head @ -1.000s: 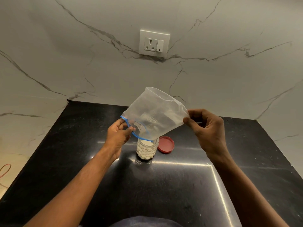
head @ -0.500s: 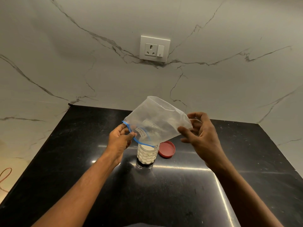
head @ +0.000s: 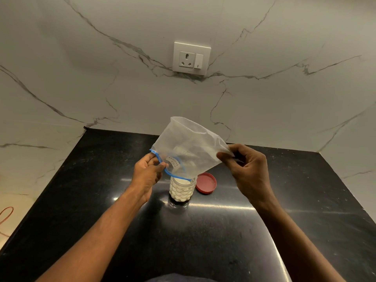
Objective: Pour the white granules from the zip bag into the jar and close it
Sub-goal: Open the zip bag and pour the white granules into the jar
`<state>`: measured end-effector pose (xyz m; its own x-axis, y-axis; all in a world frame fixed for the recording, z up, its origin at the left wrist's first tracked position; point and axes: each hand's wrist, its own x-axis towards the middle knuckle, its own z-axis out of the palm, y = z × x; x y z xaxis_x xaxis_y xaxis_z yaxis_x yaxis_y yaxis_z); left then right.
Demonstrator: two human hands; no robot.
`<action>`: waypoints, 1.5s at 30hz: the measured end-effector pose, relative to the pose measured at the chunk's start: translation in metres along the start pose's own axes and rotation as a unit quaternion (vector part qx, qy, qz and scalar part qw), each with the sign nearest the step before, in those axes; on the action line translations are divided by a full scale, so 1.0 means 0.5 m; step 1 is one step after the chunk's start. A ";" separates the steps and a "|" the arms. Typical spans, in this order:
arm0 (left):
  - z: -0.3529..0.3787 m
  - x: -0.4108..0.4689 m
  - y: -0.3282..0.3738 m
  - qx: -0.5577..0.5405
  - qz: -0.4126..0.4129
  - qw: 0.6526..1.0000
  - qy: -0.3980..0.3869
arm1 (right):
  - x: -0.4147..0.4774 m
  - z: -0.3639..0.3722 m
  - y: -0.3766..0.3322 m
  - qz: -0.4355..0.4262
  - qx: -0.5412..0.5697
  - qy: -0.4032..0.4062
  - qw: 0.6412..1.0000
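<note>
Dim, warm light glares in streaks on the black counter; wide-angle view bends the edges.

The zip bag covers the near rim of the jar, so whether its blue mouth touches the rim cannot be told. The handwriting on the bag's white label is too small to read. The left hand hides part of the blue zip strip. Both forearms are cut off by the bottom edge, as is a bluish shape at bottom centre. An orange cord runs off the left edge. The counter runs out of view at both near corners.
</note>
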<state>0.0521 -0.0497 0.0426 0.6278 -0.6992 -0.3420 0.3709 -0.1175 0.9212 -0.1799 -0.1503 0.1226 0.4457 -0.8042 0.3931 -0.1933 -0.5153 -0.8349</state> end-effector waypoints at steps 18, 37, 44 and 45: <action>0.004 0.004 -0.002 -0.008 -0.008 1.000 0.003 | 0.012 -0.006 -0.001 0.020 0.022 0.064 0.997; 0.009 0.008 -0.006 0.021 -0.005 1.000 0.019 | 0.008 -0.019 0.002 0.006 0.043 0.034 0.999; 0.014 0.004 -0.003 0.014 -0.016 1.000 0.022 | 0.010 -0.007 -0.005 -0.015 0.030 0.001 0.999; 0.014 0.003 -0.001 0.010 -0.021 0.999 0.022 | 0.010 -0.005 -0.008 -0.025 0.017 0.008 1.000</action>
<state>0.0478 -0.0557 0.0428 0.6416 -0.6622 -0.3872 0.3832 -0.1607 0.9096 -0.1789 -0.1530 0.1287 0.4396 -0.7830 0.4400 -0.1413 -0.5441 -0.8270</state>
